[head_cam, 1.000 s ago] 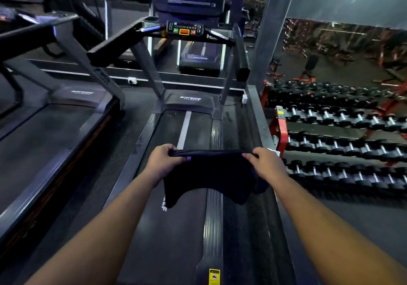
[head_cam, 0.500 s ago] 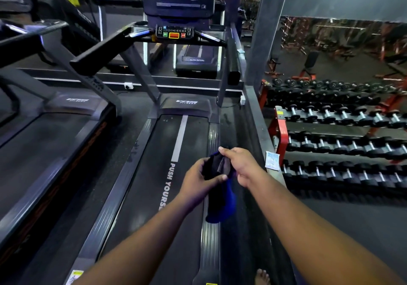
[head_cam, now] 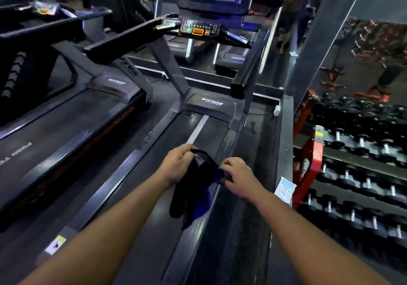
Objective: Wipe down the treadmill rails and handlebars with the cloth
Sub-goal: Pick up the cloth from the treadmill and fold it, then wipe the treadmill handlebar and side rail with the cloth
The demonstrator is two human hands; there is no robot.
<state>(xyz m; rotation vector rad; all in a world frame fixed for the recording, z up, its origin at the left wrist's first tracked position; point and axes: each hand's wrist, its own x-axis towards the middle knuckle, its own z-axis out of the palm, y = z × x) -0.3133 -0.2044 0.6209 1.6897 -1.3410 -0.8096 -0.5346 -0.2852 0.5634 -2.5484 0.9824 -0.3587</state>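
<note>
The treadmill (head_cam: 198,134) is flanked by a second treadmill (head_cam: 66,117) on the left and a dumbbell rack (head_cam: 361,156) on the right; open belt is seen ahead, bounded by the left side rail (head_cam: 123,172) and right side rail (head_cam: 229,143). The dark cloth (head_cam: 191,192), showing blue folds, is bunched and hung lengthwise downward over the belt's right edge. Its upper edge is pinched by the closed left hand (head_cam: 176,168) and closed right hand (head_cam: 237,176), set close together.
</note>
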